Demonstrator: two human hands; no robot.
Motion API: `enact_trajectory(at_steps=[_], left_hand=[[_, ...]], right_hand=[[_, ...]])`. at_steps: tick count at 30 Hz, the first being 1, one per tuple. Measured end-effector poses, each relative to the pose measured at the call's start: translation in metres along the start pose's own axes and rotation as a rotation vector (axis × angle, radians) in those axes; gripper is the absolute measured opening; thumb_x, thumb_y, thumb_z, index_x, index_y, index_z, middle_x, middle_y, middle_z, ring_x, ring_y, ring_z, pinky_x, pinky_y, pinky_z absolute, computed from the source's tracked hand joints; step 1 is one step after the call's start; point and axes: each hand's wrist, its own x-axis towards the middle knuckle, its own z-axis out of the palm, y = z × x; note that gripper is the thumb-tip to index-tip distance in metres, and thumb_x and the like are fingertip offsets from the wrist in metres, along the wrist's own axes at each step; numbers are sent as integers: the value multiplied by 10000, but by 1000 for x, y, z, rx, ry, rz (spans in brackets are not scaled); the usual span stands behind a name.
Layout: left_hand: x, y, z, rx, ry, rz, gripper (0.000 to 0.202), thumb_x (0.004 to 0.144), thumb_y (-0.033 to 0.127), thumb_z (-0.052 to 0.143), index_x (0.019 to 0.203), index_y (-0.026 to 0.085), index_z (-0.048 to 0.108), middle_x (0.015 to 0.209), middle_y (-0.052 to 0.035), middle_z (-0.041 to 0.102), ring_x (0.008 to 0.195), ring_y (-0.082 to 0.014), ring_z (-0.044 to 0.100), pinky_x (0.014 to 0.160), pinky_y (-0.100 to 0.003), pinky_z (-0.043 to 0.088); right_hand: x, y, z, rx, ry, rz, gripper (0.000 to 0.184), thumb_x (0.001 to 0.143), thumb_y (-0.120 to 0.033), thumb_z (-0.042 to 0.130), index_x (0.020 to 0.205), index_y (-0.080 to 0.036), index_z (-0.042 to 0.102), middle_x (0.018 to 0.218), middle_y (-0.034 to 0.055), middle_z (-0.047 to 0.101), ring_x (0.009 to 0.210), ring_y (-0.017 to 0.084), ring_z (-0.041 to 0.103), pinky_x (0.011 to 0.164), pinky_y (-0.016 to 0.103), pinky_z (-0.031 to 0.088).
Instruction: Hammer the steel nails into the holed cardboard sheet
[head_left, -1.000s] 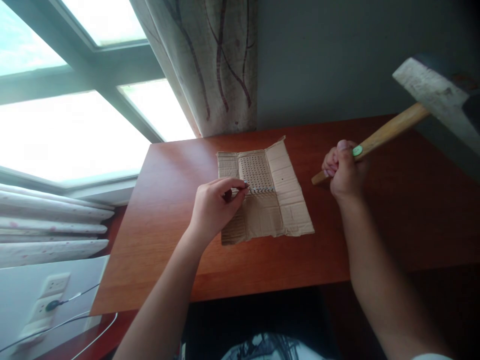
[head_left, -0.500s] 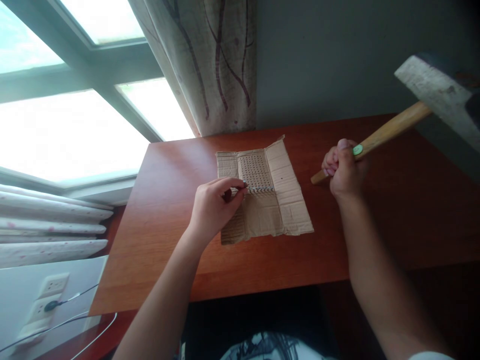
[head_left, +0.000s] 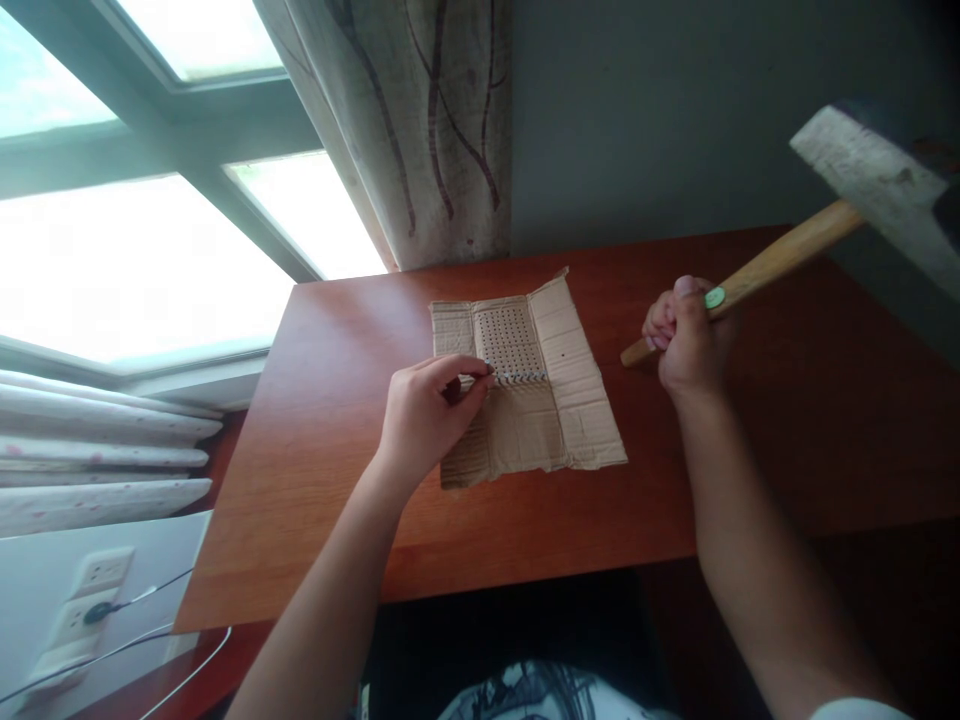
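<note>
A flattened piece of cardboard [head_left: 570,400] lies on the reddish-brown wooden table [head_left: 315,480]. Its middle panel carries a grid of small holes, with a short row of nails [head_left: 521,378] along the grid's lower edge. My left hand [head_left: 427,415] rests on the cardboard's left part, thumb and forefinger pinched on a nail at the row's left end. My right hand [head_left: 686,340] is closed round the wooden handle of a hammer [head_left: 787,250], held raised to the right of the cardboard. The grey hammer head [head_left: 877,185] hangs near the frame's right edge.
A patterned curtain [head_left: 427,120] and a bright window [head_left: 135,250] stand behind the table's far left corner. A grey wall runs along the back edge. A wall socket with a plugged cable [head_left: 97,610] is at the lower left, below the table's near edge.
Nothing has visibly changed; only the view has drifted slightly.
</note>
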Motion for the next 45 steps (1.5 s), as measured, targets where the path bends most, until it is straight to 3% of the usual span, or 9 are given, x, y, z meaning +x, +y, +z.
enact_trajectory(at_steps=[9,17,24,30,35,40,45], left_hand=[[0,-1,1,6,9,3,59,830,222,690,818,191,739,630,30,647,512,-72,496,516,-199,407],[-1,-2,2,15,-2,-24,76,827,251,697,820,193,745,627,26,650,513,-76,501,516,-199,411],[0,-1,2,2,-35,-16,67,824,216,681,802,189,738,643,13,664,535,-87,527,509,-204,398],[-1,-4,3,-17,-44,-27,56,825,214,689,807,189,736,678,11,692,544,-86,539,506,-203,390],[0,-2,1,-22,-52,-36,63,824,210,682,819,198,744,708,6,720,568,-98,571,501,-205,392],[0,-3,1,-35,-63,-39,70,823,197,679,826,203,748,732,-3,734,586,-110,583,521,-220,409],[-1,-5,3,-42,-58,-27,73,819,188,676,820,210,746,743,-1,741,579,-111,581,528,-227,415]], right_hand=[[0,2,0,-15,17,-34,497,890,-478,647,571,-237,352,443,-76,312,365,78,263,383,289,189],[-3,-8,-2,-308,1,115,443,933,-559,504,652,-273,315,524,-42,308,447,125,309,458,331,305],[-4,-8,-3,-356,-7,103,448,933,-583,472,664,-275,290,527,-49,300,449,129,313,470,333,318],[-1,-7,0,-247,-41,77,479,918,-575,546,619,-267,332,502,-53,299,423,117,299,442,316,271],[-8,-22,-7,-366,-239,170,509,889,-659,575,662,-258,360,518,-51,346,422,114,321,415,293,244],[-17,-67,-19,-754,-586,179,435,929,-618,555,738,-231,497,611,-12,515,525,133,467,527,310,353],[-13,-114,-13,-1037,-840,108,524,943,-659,481,653,-224,448,517,-41,399,466,116,389,489,308,279]])
